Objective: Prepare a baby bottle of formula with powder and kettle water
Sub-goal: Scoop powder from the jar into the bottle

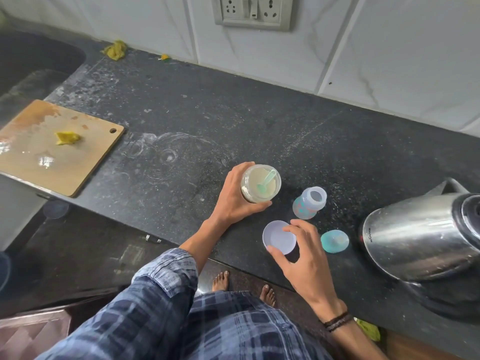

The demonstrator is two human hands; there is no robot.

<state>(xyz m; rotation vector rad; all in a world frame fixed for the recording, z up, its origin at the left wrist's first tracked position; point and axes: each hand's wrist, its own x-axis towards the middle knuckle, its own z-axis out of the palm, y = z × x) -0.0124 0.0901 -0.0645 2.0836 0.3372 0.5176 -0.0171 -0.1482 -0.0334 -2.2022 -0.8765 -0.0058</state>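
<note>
Kettle [420,237] cut by right edge, its lettering [369,235] unreadable, sink [31,61] cropped at left

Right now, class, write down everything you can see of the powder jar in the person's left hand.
The powder jar is a round, clear container, open-topped with no lid on. Pale cream powder fills much of it, and a light green scoop lies in the powder. The left hand grips its side, thumb and fingers curled round it. It is about upright at the dark countertop, left of the baby bottle; its base is hidden.
</note>
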